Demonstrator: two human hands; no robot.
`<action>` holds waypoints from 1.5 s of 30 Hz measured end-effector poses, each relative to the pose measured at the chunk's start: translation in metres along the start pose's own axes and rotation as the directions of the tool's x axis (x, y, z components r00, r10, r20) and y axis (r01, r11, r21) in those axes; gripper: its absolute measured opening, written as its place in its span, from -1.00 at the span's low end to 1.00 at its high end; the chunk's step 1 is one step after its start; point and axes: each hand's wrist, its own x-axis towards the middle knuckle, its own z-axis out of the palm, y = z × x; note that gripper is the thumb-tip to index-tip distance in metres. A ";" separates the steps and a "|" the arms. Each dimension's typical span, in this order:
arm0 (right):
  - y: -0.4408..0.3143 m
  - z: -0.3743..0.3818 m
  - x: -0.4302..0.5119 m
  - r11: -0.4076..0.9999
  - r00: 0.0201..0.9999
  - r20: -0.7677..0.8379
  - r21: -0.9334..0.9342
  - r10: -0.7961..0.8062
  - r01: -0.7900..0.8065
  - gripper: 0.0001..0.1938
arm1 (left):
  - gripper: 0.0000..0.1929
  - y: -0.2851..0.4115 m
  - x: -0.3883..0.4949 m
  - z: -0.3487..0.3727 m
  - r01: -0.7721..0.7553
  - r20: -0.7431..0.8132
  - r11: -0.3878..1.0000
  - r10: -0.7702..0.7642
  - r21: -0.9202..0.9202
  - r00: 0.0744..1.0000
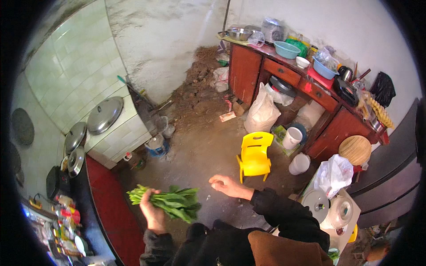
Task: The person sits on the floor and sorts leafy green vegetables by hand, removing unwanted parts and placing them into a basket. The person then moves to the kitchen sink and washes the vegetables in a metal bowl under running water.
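Note:
My left hand (152, 210) is closed around a bunch of leafy green vegetables (174, 202). The cut stems point left and the leaves spread to the right, above the floor. To the right of the leaves, my right hand (231, 187) is held in the air, its fingers slightly curled and nothing seen in them. A small yellow plastic chair (255, 156) stands on the floor just beyond my right hand.
At the left runs a dark counter (95, 212) crowded with bottles. A tiled stove (116, 143) bears metal lids. A red wooden desk (246, 71) holds basins and bowls. At the right, a small table (349, 232) carries a glass lid and a plastic bag.

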 end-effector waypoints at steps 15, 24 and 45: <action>-0.010 -0.297 0.422 0.967 0.958 -0.216 -0.216 -0.186 0.139 -0.72 | -0.85 -0.069 0.435 0.176 0.059 0.026 0.998 -0.058 -0.028 0.998; 0.017 -0.577 0.608 0.800 0.688 -0.559 -0.598 -0.463 0.053 -0.63 | -0.88 -0.161 0.621 0.399 0.184 0.096 0.982 -0.180 -0.036 0.979; 0.045 -0.989 0.903 0.224 0.912 -0.409 -0.890 -0.012 -0.396 -0.42 | -0.89 -0.296 0.825 0.623 0.037 -0.165 0.995 -0.052 -0.092 0.985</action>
